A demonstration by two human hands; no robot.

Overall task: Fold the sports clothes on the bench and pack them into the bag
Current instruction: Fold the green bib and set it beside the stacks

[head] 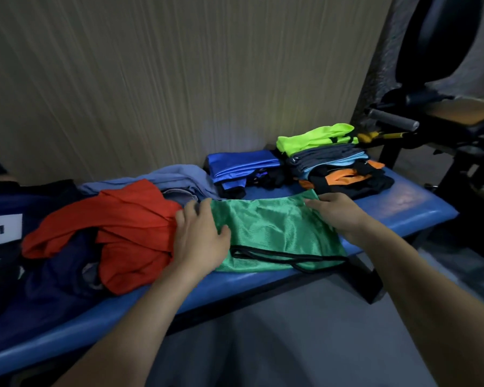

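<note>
A green mesh garment [277, 233] lies flat on the blue counter [408, 208]. The left hand [199, 236] presses its left edge with fingers extended; the right hand [338, 210] rests flat-fingered on its far right corner. A crumpled red shirt [118, 233] sits just left, folded stacks [333, 160] behind.

My left hand [199, 233] covers the green top's [277, 233] left edge. The bag [0, 219] runs off the left edge, its label [0, 229] cut to "LV".

A beige ribbed wall [179, 79] rises above grey floor [263, 344], with black gym equipment [436, 113] at right.
</note>
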